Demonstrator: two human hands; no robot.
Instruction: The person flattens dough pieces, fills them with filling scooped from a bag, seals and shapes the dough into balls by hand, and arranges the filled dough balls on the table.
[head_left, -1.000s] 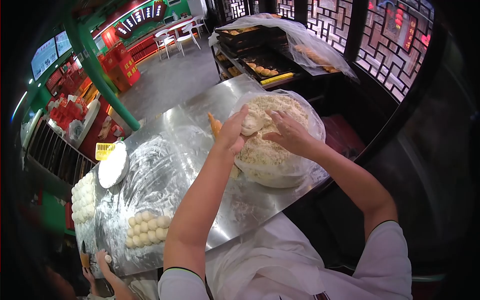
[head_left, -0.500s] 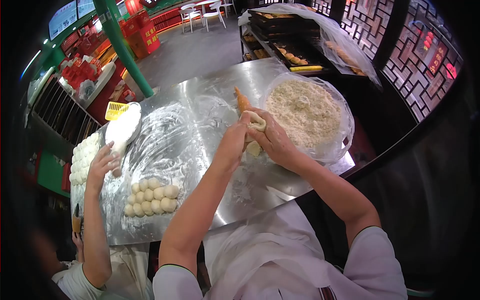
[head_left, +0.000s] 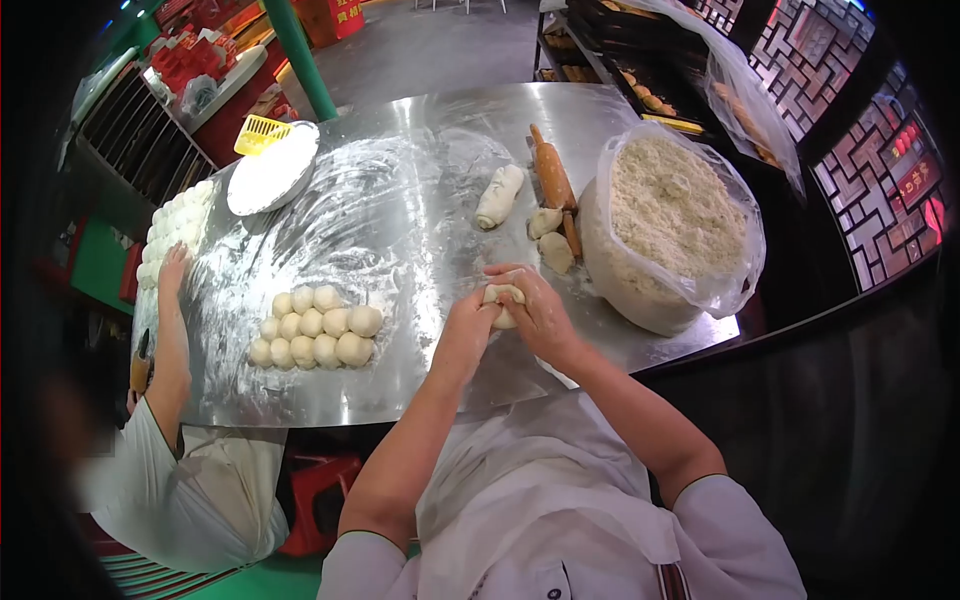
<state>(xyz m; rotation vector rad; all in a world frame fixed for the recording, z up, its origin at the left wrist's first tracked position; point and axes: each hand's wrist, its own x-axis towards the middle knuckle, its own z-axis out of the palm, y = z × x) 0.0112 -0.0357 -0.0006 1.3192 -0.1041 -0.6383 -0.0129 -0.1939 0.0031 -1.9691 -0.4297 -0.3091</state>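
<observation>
Close to the table's front edge, my left hand (head_left: 470, 322) and my right hand (head_left: 538, 318) are closed together around a piece of dough (head_left: 505, 297). The dough's pale rim shows between the thumbs and fingers; its underside is hidden in my palms. Beyond my hands lies a floured dough roll (head_left: 498, 197). To its right rests a wooden rolling pin (head_left: 552, 175), with small dough lumps (head_left: 556, 253) beside its near handle. At the right stands a large plastic-lined container of pale crumbly mixture (head_left: 680, 205).
Rows of dough balls (head_left: 313, 328) sit on the floured steel table (head_left: 400, 385), left of my arms. Farther left are a white flour bowl (head_left: 272, 172), a yellow basket (head_left: 262, 134) and white dough pieces (head_left: 180, 225), which a co-worker's hand (head_left: 174, 265) touches. Baking trays (head_left: 655, 95) stand behind.
My hands have come nearer my body with the dough between them, uncovering the roll and rolling pin. My view has tilted down. The co-worker's hand has moved from beside the bowl to the white dough pieces.
</observation>
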